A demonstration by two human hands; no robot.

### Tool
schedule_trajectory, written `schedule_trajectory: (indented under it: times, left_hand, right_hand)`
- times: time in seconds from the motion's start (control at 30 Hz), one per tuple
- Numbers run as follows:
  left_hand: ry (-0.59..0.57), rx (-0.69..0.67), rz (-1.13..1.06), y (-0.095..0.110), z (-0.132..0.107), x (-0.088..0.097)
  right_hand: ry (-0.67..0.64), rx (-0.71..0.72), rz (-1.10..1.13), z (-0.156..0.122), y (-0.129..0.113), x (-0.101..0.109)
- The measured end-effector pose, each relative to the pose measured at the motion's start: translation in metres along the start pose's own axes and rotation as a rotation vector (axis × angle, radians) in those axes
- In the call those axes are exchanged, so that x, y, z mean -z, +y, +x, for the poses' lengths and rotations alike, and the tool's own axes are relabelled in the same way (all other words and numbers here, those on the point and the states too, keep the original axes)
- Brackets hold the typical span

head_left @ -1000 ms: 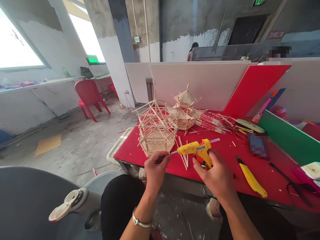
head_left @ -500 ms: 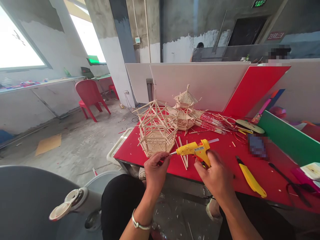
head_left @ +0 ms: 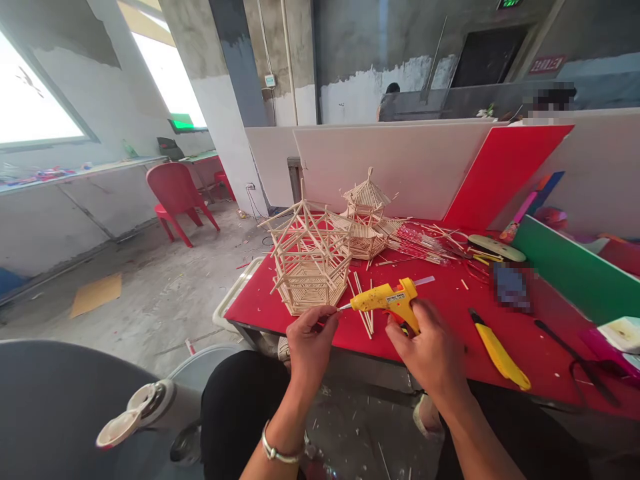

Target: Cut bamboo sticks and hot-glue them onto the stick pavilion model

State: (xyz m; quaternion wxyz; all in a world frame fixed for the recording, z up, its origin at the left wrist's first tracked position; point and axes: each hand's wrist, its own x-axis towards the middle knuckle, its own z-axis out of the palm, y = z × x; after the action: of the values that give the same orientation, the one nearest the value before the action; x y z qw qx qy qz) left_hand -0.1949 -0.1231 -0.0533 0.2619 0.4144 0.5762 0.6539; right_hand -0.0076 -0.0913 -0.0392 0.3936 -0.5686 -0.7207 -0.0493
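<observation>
My right hand [head_left: 430,350] is wrapped round the handle of a yellow glue gun [head_left: 383,300], whose metal nozzle points left. My left hand [head_left: 310,340] pinches a thin wooden stick [head_left: 325,312] at the nozzle tip, near the front edge of the red table [head_left: 450,313]. Just beyond the left hand stands a hexagonal stick frame model [head_left: 307,257]. A smaller stick pavilion [head_left: 367,213] with a pointed roof stands behind it. Loose sticks [head_left: 365,310] lie under the glue gun.
A yellow utility knife [head_left: 497,350] and black scissors [head_left: 575,357] lie to the right, by a green board [head_left: 570,277]. White and red panels [head_left: 400,167] back the table. A red chair [head_left: 175,197] stands on the floor to the left; a grey bin [head_left: 200,373] sits below the table edge.
The glue gun has shifted slightly left, toward the stick in my left hand. Both hands keep their grips; the view has tilted a little.
</observation>
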Motion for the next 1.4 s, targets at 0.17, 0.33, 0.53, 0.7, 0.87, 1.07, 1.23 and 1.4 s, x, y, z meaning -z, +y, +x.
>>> schedule_trajectory:
  times: [0.17,0.33,0.53,0.7,0.87,1.07,1.23,1.4]
  left_hand:
    - [-0.049,0.361,-0.408,0.008,0.004,-0.001]
    - [-0.081,0.768,-0.862,0.012,0.006,-0.001]
    - [-0.143,0.996,-1.221,0.009,0.004,-0.004]
    - [-0.174,1.015,-1.302,0.005,0.002,-0.006]
    - [-0.203,1.000,-1.316,0.005,0.002,-0.006]
    - [-0.203,0.995,-1.307,0.006,0.001,-0.007]
    - [-0.175,1.016,-1.293,0.006,0.001,-0.006]
    - [-0.170,1.043,-1.269,0.007,0.002,-0.006]
  right_hand:
    - [0.006,-0.051,0.090,-0.002,-0.002,-0.001]
    - [0.055,-0.077,0.176,-0.009,-0.008,-0.003]
    - [0.114,-0.041,0.194,-0.016,-0.014,-0.006]
    - [0.161,0.002,0.167,-0.017,-0.015,-0.007]
    - [0.179,0.017,0.148,-0.017,-0.016,-0.009]
    - [0.196,0.028,0.119,-0.018,-0.014,-0.011]
    - [0.199,0.066,0.090,-0.020,-0.009,-0.013]
    - [0.205,0.065,0.089,-0.020,-0.008,-0.016]
